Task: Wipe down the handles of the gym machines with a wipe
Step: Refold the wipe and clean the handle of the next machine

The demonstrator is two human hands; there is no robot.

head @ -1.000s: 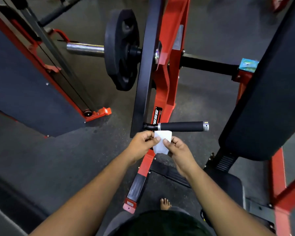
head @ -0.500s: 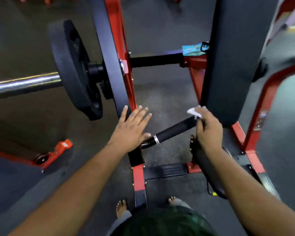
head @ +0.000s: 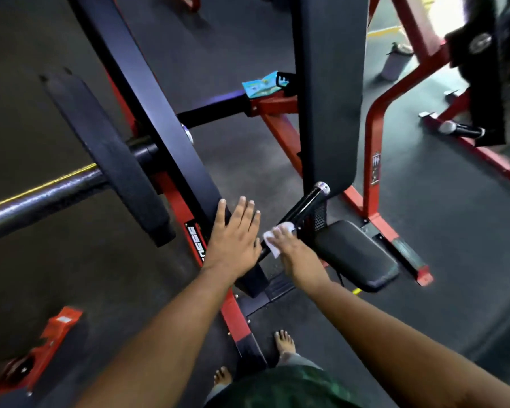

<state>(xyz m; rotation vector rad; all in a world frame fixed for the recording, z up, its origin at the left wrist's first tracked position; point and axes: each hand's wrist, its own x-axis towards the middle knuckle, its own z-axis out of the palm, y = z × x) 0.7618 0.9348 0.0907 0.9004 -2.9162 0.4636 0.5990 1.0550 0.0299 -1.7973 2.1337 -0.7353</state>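
Note:
A black handle (head: 305,205) with a silver end cap sticks out from the black lever arm (head: 171,148) of a red gym machine. My right hand (head: 292,248) grips the near end of the handle through a white wipe (head: 273,241). My left hand (head: 234,235) lies flat with straight fingers against the lever arm, just left of the handle's base.
A black weight plate (head: 109,160) on a steel bar (head: 36,195) hangs left of the lever. The tall black back pad (head: 329,92) and seat pad (head: 357,254) stand right of the handle. A blue packet (head: 261,85) lies on the frame. A bottle (head: 393,61) stands at the far right.
My right hand slid with the wipe from the handle's far tip down to its near end. My left hand stays flat on the lever arm. The view shifted.

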